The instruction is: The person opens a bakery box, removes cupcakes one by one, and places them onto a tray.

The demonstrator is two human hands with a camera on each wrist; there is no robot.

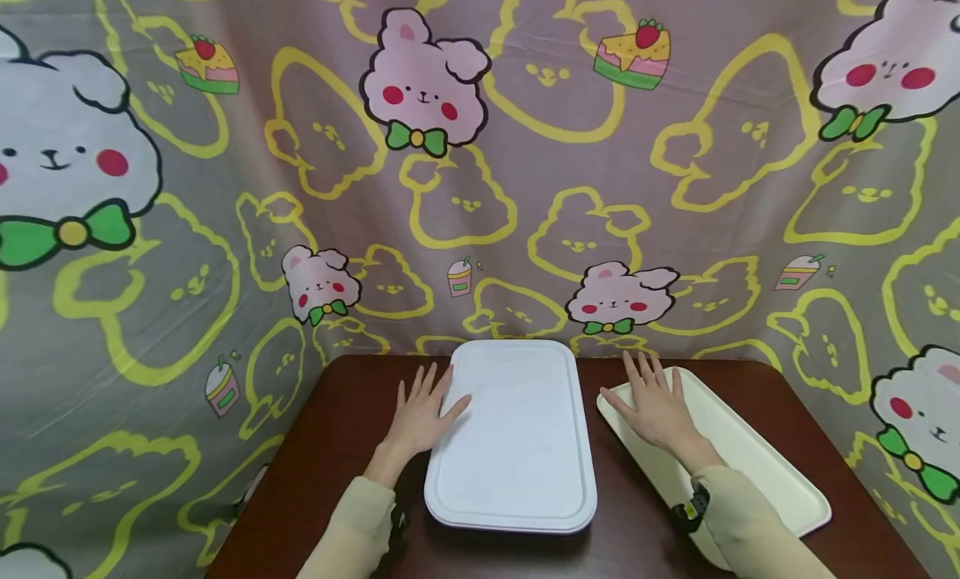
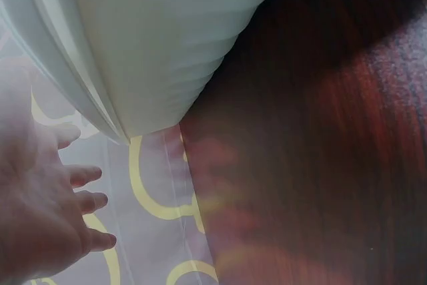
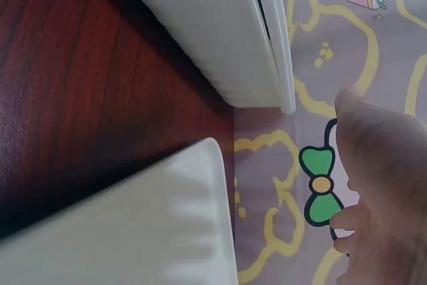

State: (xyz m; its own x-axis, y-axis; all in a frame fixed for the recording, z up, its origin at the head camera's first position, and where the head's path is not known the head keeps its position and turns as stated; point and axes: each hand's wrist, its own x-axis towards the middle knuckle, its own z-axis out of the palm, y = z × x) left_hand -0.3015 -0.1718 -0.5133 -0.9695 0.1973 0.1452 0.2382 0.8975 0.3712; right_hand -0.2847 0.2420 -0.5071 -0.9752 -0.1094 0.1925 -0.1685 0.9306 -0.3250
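Holding left hand (image 1: pixel 420 416) and right hand (image 1: pixel 656 408) with fingers (image 1: pixel 430 381) apart, gripping nothing. Having white box (image 3: pixel 200 31) mostly right of left hand, cream tray (image 1: pixel 765 479) below right hand. Possibly risking slipping lid (image 1: pixel 517 429) by pushing sideways, or shifting tray by brushing its edge. Using dark-red wooden surface (image 1: pixel 337 429) beneath both hands, facing rabbit-patterned curtain (image 1: pixel 525 171) beyond.

Head view is clearly lit. Wrist views are dimmer, softened by blur; left wrist is veiled by haze. There, counter (image 2: pixel 300 185) is shadowed beside box (image 2: pixel 150 51), glare caught far right.
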